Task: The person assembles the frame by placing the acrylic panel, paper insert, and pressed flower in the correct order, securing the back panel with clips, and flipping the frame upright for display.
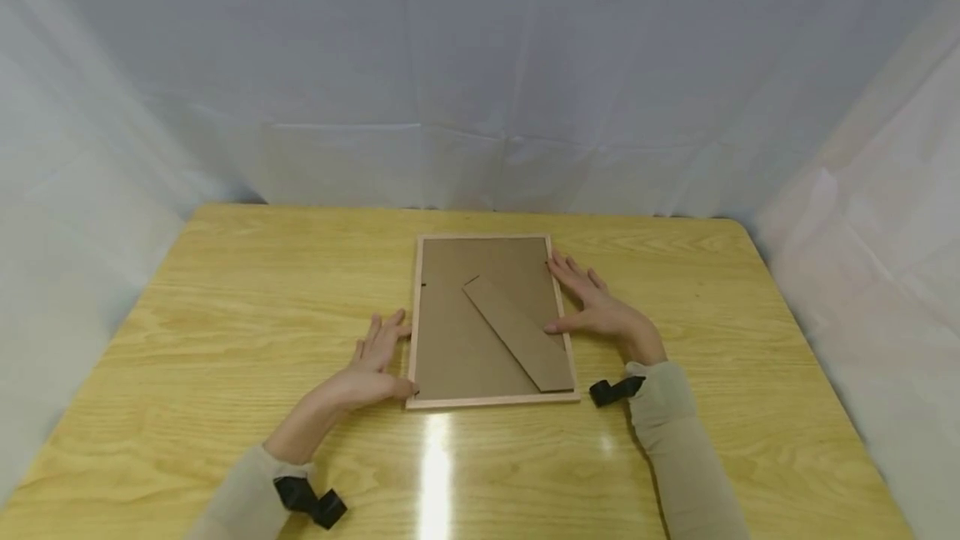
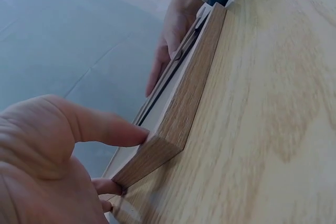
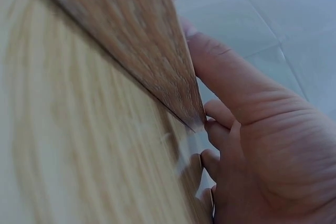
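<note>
A picture frame (image 1: pixel 491 323) lies face down on the wooden table, its brown backing board and slanted stand flap (image 1: pixel 521 340) facing up. Pale wood edges it all round. At its left side is my left hand (image 1: pixel 367 369), fingers spread and thumb on the near left corner, as the left wrist view also shows. My right hand (image 1: pixel 600 307) rests against the right side, its fingers extended along the rim and its thumb over the backing near the flap. In the right wrist view the thumb (image 3: pixel 231 72) lies along the frame's top edge (image 3: pixel 147 35).
The table (image 1: pixel 262 298) has a light wood grain and rounded far corners. White sheeting (image 1: pixel 480 90) hangs behind it and at both sides. Black straps with small mounts (image 1: pixel 311 502) sit on both sleeved wrists.
</note>
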Demonstrator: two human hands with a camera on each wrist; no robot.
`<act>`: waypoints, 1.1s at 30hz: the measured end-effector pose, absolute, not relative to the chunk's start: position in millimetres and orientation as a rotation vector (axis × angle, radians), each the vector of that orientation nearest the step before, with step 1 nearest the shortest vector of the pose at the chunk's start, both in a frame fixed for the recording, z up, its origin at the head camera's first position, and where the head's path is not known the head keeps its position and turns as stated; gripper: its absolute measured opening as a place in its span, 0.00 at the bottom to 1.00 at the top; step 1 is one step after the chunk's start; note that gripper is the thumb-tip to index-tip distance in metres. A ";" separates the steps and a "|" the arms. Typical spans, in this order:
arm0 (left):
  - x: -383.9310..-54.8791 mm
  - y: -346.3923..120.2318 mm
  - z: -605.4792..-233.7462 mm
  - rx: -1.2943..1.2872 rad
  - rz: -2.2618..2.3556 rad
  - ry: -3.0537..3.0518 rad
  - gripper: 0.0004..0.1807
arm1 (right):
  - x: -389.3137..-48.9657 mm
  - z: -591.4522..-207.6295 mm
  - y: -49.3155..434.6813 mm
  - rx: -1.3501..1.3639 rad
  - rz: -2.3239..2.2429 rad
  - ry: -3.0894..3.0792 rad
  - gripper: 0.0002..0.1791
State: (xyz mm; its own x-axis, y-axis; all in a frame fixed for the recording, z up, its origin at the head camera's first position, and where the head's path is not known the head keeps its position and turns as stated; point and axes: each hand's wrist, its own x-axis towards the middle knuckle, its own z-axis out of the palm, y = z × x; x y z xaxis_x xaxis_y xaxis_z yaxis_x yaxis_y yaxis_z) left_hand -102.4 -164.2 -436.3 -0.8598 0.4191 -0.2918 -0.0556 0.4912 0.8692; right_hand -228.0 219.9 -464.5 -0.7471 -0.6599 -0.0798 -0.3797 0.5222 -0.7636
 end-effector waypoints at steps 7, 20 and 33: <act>-101.8 -161.7 -435.4 0.292 1.315 2.304 0.45 | -228.2 -464.9 220.1 -0.856 -1.087 2.397 0.59; -101.4 -160.1 -431.1 0.290 1.251 2.358 0.45 | -229.8 -466.0 219.5 -0.879 -1.075 2.399 0.59; -108.3 -147.3 -422.7 0.184 1.159 2.391 0.44 | -229.1 -465.9 221.3 -0.876 -1.067 2.401 0.59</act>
